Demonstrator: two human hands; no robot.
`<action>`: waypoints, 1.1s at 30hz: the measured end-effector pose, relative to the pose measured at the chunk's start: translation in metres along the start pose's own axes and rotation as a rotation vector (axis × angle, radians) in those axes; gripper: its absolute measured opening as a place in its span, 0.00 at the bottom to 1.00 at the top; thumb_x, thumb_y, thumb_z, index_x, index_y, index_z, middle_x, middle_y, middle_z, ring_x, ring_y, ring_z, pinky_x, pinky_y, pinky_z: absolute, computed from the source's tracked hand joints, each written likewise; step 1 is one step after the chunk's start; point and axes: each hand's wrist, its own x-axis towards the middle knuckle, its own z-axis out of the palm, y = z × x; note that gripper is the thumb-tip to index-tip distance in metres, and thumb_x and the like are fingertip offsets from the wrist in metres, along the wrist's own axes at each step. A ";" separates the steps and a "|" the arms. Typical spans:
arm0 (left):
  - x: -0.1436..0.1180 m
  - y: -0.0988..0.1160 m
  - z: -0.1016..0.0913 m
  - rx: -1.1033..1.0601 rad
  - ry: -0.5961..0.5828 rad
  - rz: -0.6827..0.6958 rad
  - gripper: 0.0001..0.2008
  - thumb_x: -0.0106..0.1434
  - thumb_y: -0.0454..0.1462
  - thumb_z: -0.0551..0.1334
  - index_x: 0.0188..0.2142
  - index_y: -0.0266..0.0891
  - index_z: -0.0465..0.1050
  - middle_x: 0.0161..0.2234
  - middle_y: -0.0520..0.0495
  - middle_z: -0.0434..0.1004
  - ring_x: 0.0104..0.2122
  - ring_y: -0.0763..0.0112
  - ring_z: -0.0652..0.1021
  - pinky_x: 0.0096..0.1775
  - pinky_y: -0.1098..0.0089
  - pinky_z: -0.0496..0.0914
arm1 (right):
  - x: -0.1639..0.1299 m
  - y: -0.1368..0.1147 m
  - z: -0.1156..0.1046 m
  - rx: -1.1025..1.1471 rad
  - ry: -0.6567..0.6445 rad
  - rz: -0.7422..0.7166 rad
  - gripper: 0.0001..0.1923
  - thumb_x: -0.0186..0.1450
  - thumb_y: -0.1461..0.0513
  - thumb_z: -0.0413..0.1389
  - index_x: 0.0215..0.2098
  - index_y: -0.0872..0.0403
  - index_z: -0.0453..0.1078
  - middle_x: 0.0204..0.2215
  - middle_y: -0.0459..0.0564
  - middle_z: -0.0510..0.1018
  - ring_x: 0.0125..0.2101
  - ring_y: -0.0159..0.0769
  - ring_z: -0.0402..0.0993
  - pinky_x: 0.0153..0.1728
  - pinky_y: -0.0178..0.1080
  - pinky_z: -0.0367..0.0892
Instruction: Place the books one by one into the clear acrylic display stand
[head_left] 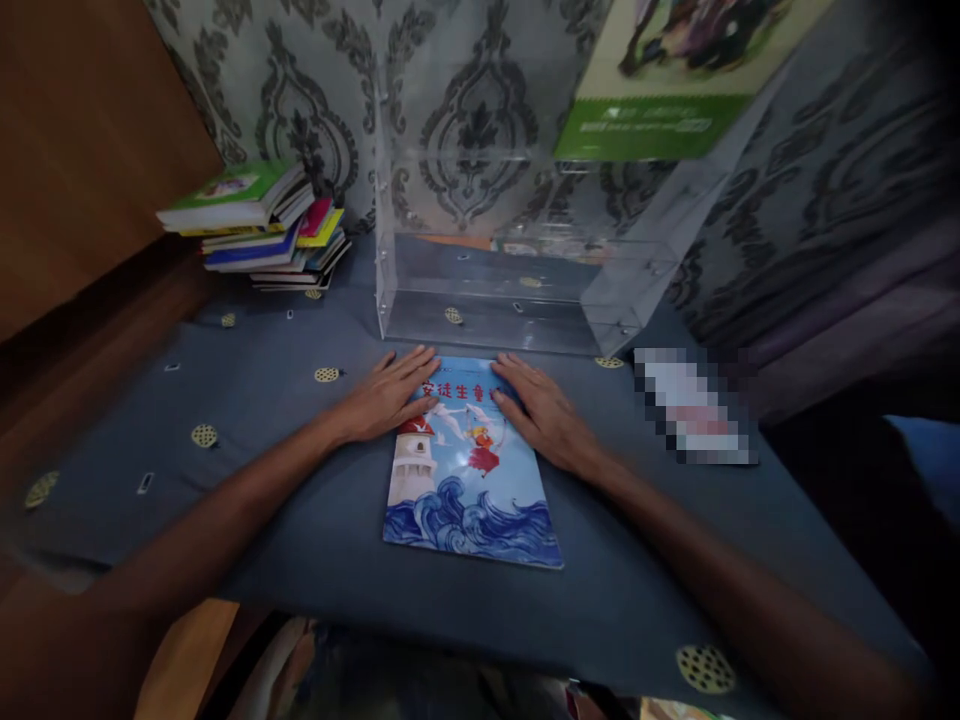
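A thin picture book (pixel 480 480) with a blue cover lies flat on the cloth-covered table. Its cover carries red characters, a white tower, a figure in red and dark blue waves. My left hand (pixel 390 392) rests at the book's upper left edge, fingers stretched out, the thumb over the cover. At the upper right edge lies my right hand (pixel 541 405), its fingers also extended and covering the end of the title. Neither hand grips the book; both lie flat against it.
Beyond the book stands a clear acrylic rack (pixel 487 325), with a green-and-white book (pixel 645 125) high on its right. A stack of books (pixel 262 235) sits at the back left. A pixelated item (pixel 697 410) lies at the right on the dark patterned tablecloth (pixel 277 450).
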 end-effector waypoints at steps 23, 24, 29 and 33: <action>-0.003 0.075 -0.019 0.289 0.093 0.046 0.13 0.72 0.42 0.58 0.50 0.39 0.75 0.52 0.40 0.76 0.49 0.56 0.76 0.49 0.56 0.73 | -0.027 -0.012 -0.025 0.789 0.203 0.342 0.19 0.68 0.55 0.50 0.51 0.56 0.73 0.32 0.51 0.80 0.24 0.32 0.77 0.23 0.33 0.70; -0.003 0.091 -0.017 0.263 0.067 0.056 0.15 0.71 0.45 0.60 0.49 0.39 0.75 0.51 0.41 0.76 0.50 0.56 0.76 0.50 0.57 0.73 | -0.027 -0.012 -0.025 0.805 0.211 0.340 0.19 0.68 0.55 0.50 0.51 0.56 0.73 0.32 0.50 0.80 0.24 0.32 0.77 0.22 0.33 0.69; 0.001 0.148 -0.005 0.425 -0.078 -0.024 0.23 0.67 0.48 0.63 0.51 0.32 0.72 0.51 0.32 0.75 0.51 0.46 0.75 0.47 0.50 0.74 | -0.027 -0.011 -0.026 0.858 0.240 0.347 0.19 0.67 0.53 0.52 0.50 0.56 0.73 0.31 0.50 0.80 0.22 0.31 0.76 0.19 0.31 0.67; 0.007 0.156 -0.006 0.469 -0.149 -0.036 0.15 0.71 0.40 0.57 0.50 0.29 0.72 0.49 0.31 0.76 0.50 0.47 0.77 0.44 0.53 0.76 | -0.029 -0.011 -0.029 0.856 0.233 0.333 0.19 0.68 0.53 0.51 0.51 0.55 0.73 0.32 0.50 0.81 0.23 0.31 0.77 0.21 0.31 0.68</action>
